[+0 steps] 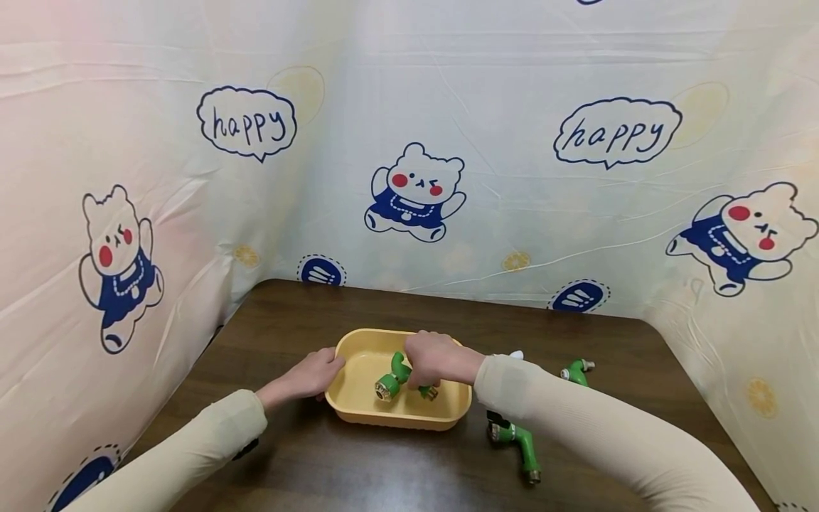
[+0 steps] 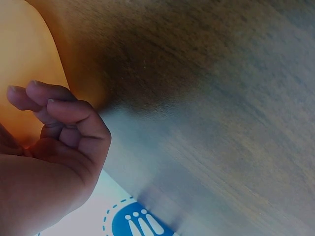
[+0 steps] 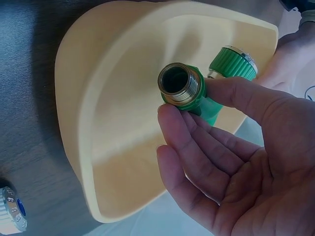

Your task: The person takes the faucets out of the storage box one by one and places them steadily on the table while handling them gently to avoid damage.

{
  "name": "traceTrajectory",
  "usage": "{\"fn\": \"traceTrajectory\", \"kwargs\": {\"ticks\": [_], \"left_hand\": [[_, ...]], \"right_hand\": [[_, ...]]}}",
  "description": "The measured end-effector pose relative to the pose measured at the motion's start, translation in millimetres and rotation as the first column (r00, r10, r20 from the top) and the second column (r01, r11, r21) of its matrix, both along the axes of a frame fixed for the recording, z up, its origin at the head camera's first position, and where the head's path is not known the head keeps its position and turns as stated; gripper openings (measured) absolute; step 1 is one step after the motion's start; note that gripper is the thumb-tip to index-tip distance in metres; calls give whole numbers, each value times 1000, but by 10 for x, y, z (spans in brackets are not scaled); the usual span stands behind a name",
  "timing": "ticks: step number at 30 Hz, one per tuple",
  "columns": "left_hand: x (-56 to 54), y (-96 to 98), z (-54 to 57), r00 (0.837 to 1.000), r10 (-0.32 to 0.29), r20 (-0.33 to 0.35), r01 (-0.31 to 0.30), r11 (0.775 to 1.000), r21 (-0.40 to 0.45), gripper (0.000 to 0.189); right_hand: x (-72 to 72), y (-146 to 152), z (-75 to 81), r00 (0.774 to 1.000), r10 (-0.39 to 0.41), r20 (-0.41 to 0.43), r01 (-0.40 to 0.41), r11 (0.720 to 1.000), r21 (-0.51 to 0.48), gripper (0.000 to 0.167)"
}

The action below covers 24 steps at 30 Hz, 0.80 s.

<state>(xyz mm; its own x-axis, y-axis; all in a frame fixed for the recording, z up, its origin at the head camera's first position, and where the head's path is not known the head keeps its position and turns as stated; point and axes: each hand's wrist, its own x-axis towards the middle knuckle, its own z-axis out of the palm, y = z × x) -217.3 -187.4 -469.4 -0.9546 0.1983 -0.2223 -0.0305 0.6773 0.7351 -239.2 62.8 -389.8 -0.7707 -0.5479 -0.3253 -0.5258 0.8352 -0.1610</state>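
Note:
A yellow plastic basin [image 1: 397, 421] stands on the table. At its left end my left hand [image 1: 316, 372] holds the rim, with fingers curled against the outer wall [image 2: 29, 49] in the left wrist view. My right hand [image 1: 438, 358] reaches over the basin and pinches a green faucet [image 1: 399, 370] between thumb and fingers. The faucet's threaded metal end [image 3: 181, 84] points toward the right wrist camera, and its ribbed green cap [image 3: 232, 63] shows behind. Whether the faucet touches the basin floor, I cannot tell.
Right of the basin lies another green faucet [image 1: 526, 449], and a further one [image 1: 578, 370] sits farther back, partly behind my right sleeve. A small white piece [image 1: 517, 354] peeks out above that sleeve. Printed cloth [image 1: 409, 92] hangs around the dark wooden table [image 1: 288, 299].

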Motion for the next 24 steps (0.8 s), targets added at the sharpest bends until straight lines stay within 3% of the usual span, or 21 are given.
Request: {"fn": "traceTrajectory", "kwargs": {"ticks": [24], "left_hand": [[27, 11, 28, 999, -16, -52, 17, 1000, 11, 27]], "right_hand": [[30, 118, 81, 999, -17, -28, 16, 1000, -13, 35]]}}
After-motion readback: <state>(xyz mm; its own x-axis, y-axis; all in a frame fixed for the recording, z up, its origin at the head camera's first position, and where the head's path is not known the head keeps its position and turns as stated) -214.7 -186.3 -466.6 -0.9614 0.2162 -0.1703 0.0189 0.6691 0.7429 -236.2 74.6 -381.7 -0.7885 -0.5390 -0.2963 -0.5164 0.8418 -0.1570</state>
